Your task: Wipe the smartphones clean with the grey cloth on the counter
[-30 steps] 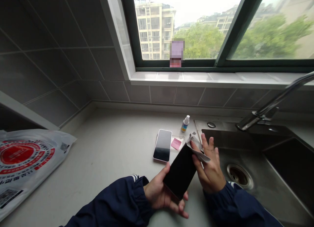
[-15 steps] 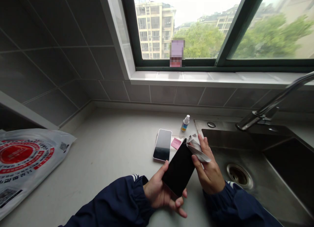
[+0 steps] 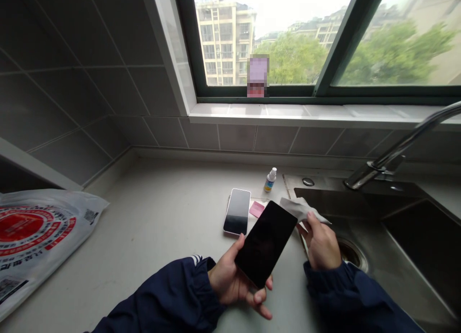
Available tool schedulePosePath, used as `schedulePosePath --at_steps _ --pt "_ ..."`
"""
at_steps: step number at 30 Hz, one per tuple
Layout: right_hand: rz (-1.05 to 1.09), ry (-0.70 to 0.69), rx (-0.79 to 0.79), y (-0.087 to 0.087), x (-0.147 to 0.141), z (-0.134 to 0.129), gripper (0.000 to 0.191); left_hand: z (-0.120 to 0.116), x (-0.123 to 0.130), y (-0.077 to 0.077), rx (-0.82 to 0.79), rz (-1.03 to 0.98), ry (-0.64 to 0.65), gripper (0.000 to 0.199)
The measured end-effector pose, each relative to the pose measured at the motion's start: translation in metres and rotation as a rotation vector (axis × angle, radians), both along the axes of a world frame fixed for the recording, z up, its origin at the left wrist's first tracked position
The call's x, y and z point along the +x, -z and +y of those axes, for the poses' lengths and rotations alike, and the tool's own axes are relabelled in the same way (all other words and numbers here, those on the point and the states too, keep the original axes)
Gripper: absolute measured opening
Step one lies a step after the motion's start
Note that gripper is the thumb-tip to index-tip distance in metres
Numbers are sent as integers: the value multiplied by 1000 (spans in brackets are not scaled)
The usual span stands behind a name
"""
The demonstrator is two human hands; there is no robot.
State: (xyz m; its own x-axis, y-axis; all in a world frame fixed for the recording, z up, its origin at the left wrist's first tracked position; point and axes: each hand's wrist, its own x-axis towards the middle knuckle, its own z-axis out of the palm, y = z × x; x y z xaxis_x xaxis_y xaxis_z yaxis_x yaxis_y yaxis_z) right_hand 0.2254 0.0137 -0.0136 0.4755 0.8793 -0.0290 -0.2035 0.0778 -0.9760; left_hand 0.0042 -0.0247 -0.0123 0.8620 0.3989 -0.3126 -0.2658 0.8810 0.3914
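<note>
A black smartphone (image 3: 267,244) lies tilted in my left hand (image 3: 236,282), its dark screen facing up and my thumb along its left edge. My right hand (image 3: 322,242) pinches a thin white wipe (image 3: 304,209) between thumb and fingers. The wipe hangs beside the phone's upper right corner; I cannot tell whether it touches. Behind the held phone, a second phone (image 3: 237,211) with a pale frame lies flat on the counter. Next to it is a small pink square (image 3: 257,209), partly covered by the held phone. A small white bottle (image 3: 270,180) stands upright farther back.
To the right is a steel sink (image 3: 378,256) with a chrome faucet (image 3: 374,170) at its back edge. A white plastic bag (image 3: 43,237) with red print sits on the counter (image 3: 154,208) at far left. The window sill (image 3: 288,113) runs along the back.
My right hand has moved right, off the phone's upper edge, and the crumpled wipe is now more spread out. My left hand still holds the phone in nearly the same place.
</note>
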Motion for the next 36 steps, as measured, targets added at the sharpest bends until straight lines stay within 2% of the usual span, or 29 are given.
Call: schedulePosePath --at_steps 4,10,18,22,28,36 --pt "158 -38 -23 -7 -3 0 27 0 1 0 -5 -18 2 96" --pt "278 -206 -48 -22 -11 -9 27 0 0 1 -5 -13 -2 101" --pt "201 -291 -76 -15 -7 -8 33 0 -1 1 -31 -66 39 96" --pt "113 -284 -69 -11 -5 -10 34 1 -1 1 -46 -66 81 95" --pt "0 -221 -75 -7 -3 -11 24 2 -2 2 -62 -60 151 94" --pt "51 -151 -72 -1 -4 -8 34 0 -2 1 -85 -115 177 88"
